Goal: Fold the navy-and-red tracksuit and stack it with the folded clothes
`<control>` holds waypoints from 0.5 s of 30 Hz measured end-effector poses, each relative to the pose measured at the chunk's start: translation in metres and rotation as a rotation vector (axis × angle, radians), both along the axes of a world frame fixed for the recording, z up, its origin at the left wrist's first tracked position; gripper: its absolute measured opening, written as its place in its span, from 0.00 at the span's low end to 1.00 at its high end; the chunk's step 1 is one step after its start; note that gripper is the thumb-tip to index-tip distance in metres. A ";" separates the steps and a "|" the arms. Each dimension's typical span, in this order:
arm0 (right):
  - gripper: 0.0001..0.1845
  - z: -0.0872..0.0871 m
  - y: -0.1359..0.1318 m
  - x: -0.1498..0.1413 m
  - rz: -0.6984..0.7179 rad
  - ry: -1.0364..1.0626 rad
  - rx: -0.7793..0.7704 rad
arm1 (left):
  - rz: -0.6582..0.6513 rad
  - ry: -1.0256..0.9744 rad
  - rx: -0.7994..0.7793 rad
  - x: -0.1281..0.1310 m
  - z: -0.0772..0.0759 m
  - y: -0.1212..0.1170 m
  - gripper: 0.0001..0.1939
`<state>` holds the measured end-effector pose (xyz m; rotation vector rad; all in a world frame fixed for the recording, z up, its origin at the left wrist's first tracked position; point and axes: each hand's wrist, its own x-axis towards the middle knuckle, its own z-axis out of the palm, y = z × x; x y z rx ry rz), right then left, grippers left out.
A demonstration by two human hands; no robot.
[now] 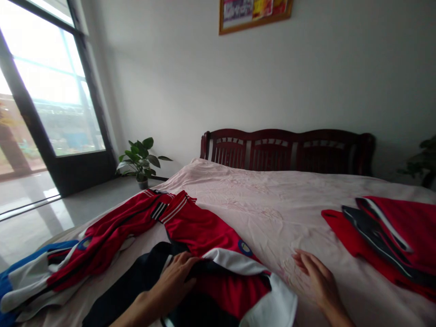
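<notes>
My left hand (173, 284) lies at the bottom middle with its fingers curled onto a red, black and white sports jersey (231, 290), pinching the dark cloth. My right hand (318, 281) rests on the pale pink bedsheet (272, 213), holding nothing, a short way right of that jersey. A long red sleeve-like garment with black-and-white striped cuffs (116, 240) stretches to the left. Blue and white cloth (30, 277) lies at the far left edge. On the right, a folded red and black garment (384, 236) sits apart from both hands.
The bed has a dark red wooden headboard (286, 152) at the far side. A potted green plant (141, 161) stands on the floor beside it, near a dark-framed glass door (57, 104). A framed picture (255, 13) hangs on the wall above.
</notes>
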<state>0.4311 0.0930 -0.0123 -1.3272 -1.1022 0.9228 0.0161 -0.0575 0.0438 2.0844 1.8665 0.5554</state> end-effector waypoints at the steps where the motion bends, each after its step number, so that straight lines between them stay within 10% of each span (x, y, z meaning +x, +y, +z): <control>1: 0.33 0.002 -0.003 -0.002 0.033 -0.051 -0.004 | 0.029 0.063 0.013 -0.011 -0.010 -0.005 0.25; 10: 0.37 0.027 -0.043 -0.048 0.682 -0.495 0.001 | 0.054 0.271 0.163 -0.045 -0.062 -0.013 0.25; 15: 0.43 0.029 -0.073 -0.091 0.468 -0.914 0.072 | -0.089 0.297 0.090 -0.066 -0.052 -0.020 0.34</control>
